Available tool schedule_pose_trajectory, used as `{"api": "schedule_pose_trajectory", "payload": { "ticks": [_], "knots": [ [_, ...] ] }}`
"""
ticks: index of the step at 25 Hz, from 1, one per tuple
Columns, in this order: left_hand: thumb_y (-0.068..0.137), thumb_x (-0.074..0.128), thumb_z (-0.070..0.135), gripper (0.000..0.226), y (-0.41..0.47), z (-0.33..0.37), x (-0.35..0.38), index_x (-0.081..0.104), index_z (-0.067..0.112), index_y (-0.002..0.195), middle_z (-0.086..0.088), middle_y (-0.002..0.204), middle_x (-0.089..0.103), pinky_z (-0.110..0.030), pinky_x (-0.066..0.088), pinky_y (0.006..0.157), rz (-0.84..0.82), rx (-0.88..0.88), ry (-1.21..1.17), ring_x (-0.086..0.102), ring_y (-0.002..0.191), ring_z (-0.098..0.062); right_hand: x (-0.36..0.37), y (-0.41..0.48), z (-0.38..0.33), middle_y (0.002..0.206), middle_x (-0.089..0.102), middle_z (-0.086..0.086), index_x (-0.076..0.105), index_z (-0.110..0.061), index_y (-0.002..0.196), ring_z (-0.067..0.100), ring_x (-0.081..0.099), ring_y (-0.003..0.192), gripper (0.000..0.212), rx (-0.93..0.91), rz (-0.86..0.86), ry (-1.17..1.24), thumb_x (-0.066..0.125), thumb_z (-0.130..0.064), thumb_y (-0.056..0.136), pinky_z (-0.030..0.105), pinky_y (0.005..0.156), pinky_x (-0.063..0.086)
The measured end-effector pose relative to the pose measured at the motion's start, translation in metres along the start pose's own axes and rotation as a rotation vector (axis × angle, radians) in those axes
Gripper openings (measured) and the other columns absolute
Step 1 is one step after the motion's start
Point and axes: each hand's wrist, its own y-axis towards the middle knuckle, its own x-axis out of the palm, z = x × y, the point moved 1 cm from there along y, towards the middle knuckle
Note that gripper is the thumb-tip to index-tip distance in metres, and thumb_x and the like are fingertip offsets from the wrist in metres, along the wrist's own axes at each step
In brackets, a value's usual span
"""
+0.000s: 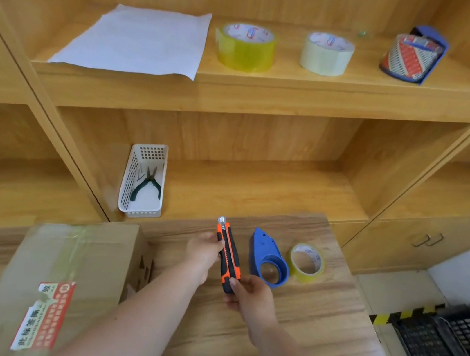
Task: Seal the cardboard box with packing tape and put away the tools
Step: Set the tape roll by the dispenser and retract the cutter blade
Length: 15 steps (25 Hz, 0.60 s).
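Note:
An orange and black utility knife (228, 253) is held above the wooden table (310, 335), tip pointing away from me. My left hand (202, 252) grips its upper part from the left, and my right hand (251, 297) holds its lower end. Just right of the knife, a blue tape dispenser (267, 256) lies on the table with a small yellowish tape roll (306, 263) beside it. The cardboard box (59, 282) sits at the lower left, flaps closed, with a strip of clear tape along its top and a red and white label.
A white basket (143, 182) with green-handled pliers stands on the lower shelf. The upper shelf holds a white sheet (138, 40), a yellow tape roll (247, 47), a pale tape roll (327, 54) and a blue dispenser with red-patterned tape (412, 56). Black crates (452, 350) lie at right.

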Motion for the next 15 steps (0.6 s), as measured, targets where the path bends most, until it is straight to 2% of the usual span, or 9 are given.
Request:
{"api": "schedule_pose_trajectory", "payload": {
  "ticks": [2, 5, 7, 10, 13, 15],
  "knots": [
    [0.088, 0.065, 0.005, 0.031, 0.018, -0.012, 0.010, 0.062, 0.009, 0.119, -0.012, 0.112, 0.070, -0.038, 0.051, 0.090, 0.015, -0.057, -0.012, 0.067, 0.098, -0.029, 0.004, 0.014, 0.011, 0.083, 0.070, 0.011, 0.061, -0.003, 0.097, 0.020, 0.065, 0.060, 0.012, 0.043, 0.050, 0.001, 0.060, -0.013, 0.089, 0.030, 0.060, 0.058],
    [0.086, 0.064, -0.002, 0.025, 0.038, -0.028, 0.021, 0.065, 0.009, 0.109, -0.012, 0.106, 0.070, -0.040, 0.053, 0.088, 0.029, -0.060, 0.015, 0.065, 0.096, -0.029, 0.009, 0.033, 0.025, 0.084, 0.067, 0.009, 0.058, -0.008, 0.095, 0.020, 0.063, 0.064, 0.004, 0.118, 0.092, 0.011, 0.055, -0.009, 0.092, 0.031, 0.064, 0.058],
    [0.086, 0.064, -0.003, 0.024, 0.047, -0.035, 0.026, 0.065, 0.012, 0.105, -0.010, 0.106, 0.069, -0.038, 0.053, 0.089, 0.034, -0.043, 0.054, 0.065, 0.098, -0.028, 0.011, 0.043, 0.035, 0.084, 0.064, 0.007, 0.057, -0.010, 0.095, 0.020, 0.060, 0.067, 0.011, 0.168, 0.094, 0.032, 0.049, -0.002, 0.092, 0.035, 0.070, 0.058],
    [0.086, 0.066, 0.001, 0.022, 0.062, -0.040, 0.033, 0.064, 0.019, 0.098, -0.007, 0.109, 0.070, -0.045, 0.053, 0.097, 0.034, 0.010, 0.138, 0.066, 0.102, -0.027, 0.013, 0.056, 0.044, 0.084, 0.062, 0.007, 0.054, -0.012, 0.090, 0.022, 0.060, 0.066, 0.013, 0.207, 0.143, 0.059, 0.049, 0.000, 0.092, 0.042, 0.074, 0.058],
    [0.084, 0.070, 0.006, 0.028, 0.078, -0.044, 0.038, 0.065, 0.017, 0.110, -0.005, 0.114, 0.069, -0.044, 0.054, 0.095, 0.045, 0.039, 0.217, 0.066, 0.102, -0.026, 0.012, 0.069, 0.049, 0.087, 0.065, 0.012, 0.050, -0.009, 0.093, 0.024, 0.065, 0.064, 0.009, 0.242, 0.206, 0.115, 0.055, -0.003, 0.090, 0.038, 0.065, 0.061],
    [0.084, 0.070, 0.008, 0.030, 0.085, -0.048, 0.040, 0.064, 0.015, 0.113, -0.004, 0.110, 0.068, -0.037, 0.053, 0.090, 0.056, 0.047, 0.278, 0.064, 0.099, -0.024, 0.012, 0.074, 0.054, 0.088, 0.067, 0.016, 0.051, -0.003, 0.100, 0.024, 0.068, 0.062, 0.012, 0.264, 0.203, 0.127, 0.057, -0.004, 0.090, 0.031, 0.055, 0.059]
  ]
}}
